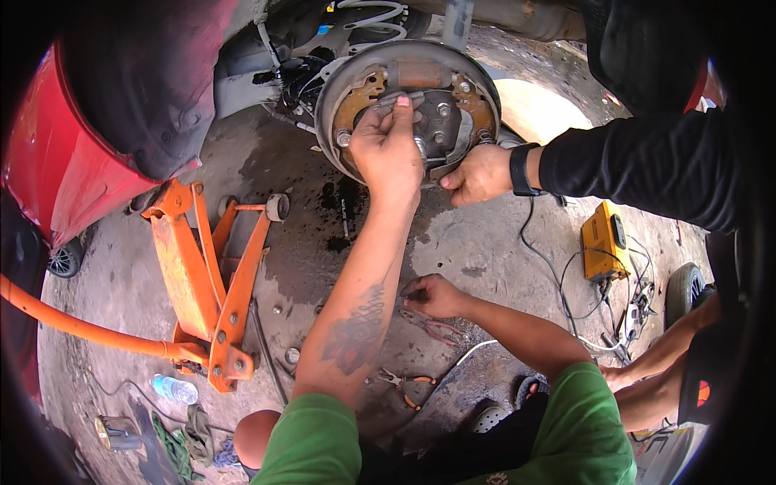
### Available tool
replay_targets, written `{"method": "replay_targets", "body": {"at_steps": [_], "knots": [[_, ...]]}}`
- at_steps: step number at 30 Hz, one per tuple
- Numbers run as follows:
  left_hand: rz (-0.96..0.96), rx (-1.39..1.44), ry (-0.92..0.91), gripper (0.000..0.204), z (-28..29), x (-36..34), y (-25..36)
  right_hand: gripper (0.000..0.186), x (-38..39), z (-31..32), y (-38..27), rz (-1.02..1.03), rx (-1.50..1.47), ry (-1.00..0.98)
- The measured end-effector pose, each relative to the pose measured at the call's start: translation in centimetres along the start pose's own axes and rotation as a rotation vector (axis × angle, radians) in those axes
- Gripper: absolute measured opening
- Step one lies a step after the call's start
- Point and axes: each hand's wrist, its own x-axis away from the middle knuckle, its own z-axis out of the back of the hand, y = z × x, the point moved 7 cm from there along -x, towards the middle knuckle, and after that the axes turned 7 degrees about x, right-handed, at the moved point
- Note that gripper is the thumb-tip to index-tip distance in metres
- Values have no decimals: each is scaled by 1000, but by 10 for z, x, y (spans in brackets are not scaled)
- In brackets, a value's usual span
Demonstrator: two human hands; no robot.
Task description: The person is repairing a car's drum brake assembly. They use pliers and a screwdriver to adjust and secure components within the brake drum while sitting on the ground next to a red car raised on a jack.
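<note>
My left hand (390,149) is closed in a pinch at the middle of a drum brake assembly (356,105), thumb on top; a thin grey metal piece shows by the thumb, but what the fingers hold is hidden. Rusty brown brake shoes (477,109) curve around the backing plate. Lower down, my right hand (439,297) is held low above the floor with curled fingers, its grip too dark to make out. Just below it lie red-handled pliers (440,330). Another person's hand (481,174), with a black sleeve and wristband, grips the lower right edge of the brake.
An orange floor jack (186,267) stands at the left, its long handle (89,323) reaching leftward. Orange-handled pliers (408,386), a steel bar (268,356) and a water bottle (175,390) lie on the concrete. Cables run to a yellow box (605,240). Red bodywork (77,162) hangs upper left.
</note>
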Motion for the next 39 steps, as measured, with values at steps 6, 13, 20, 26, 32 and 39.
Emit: {"method": "replay_targets", "body": {"at_steps": [6,13,20,26,32,39], "knots": [[96,119,109,20,-2,-1,-5,25,-9,11,-13,58,-165,173],[-14,21,167,24,-12,-2,1,23,-11,13,-51,170,-279,151],[-60,-46,152,26,-13,-2,2,23,-11,16,-64,214,-258,158],[130,58,108,25,-6,-3,-5,24,-12,6,-49,153,-265,117],[111,51,141,26,-11,-4,-2,24,-11,4,-51,131,-175,101],[80,-46,222,27,-13,-2,-1,26,-8,13,-90,241,-194,122]]}}
